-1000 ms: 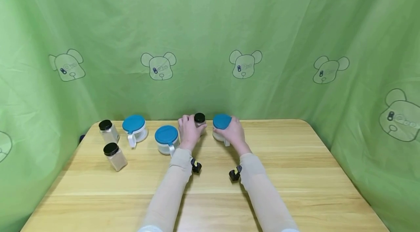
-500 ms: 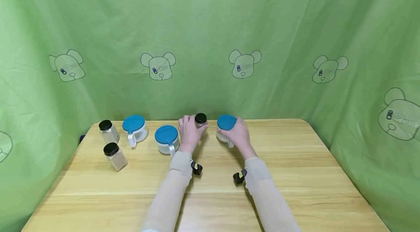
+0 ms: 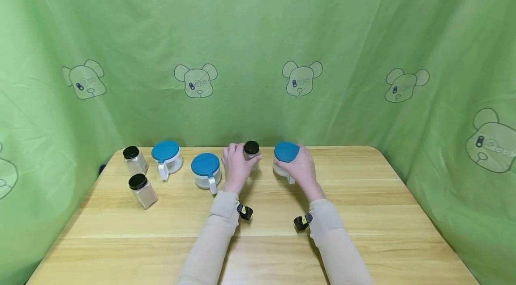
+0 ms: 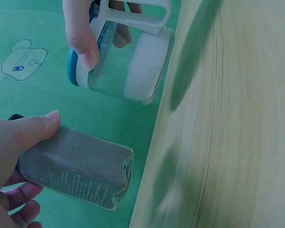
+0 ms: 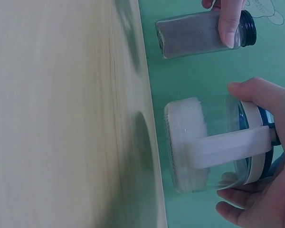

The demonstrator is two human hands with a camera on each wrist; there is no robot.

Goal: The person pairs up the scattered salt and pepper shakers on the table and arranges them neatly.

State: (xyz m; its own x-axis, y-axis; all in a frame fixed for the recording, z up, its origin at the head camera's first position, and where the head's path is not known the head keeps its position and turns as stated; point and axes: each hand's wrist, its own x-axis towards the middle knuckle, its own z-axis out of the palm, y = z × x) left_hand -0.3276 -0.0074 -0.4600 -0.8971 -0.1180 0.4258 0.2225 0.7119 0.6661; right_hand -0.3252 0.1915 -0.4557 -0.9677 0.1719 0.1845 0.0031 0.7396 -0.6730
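1. Presently, left hand grasping jar, far centre of bench.
2. Right hand grasping pot, just right of jar.
3. Other pots and other jars: set down, left; held pair apparently not yet.

Left forearm: one, sleeved, reaching from near to far, slanting right. Left hand: one, at the far side, curled in a grip, left thumb toward the right.
Right forearm: one, sleeved, reaching far, slanting left. Right hand: one, gripping, apart from the left, right thumb toward the left.
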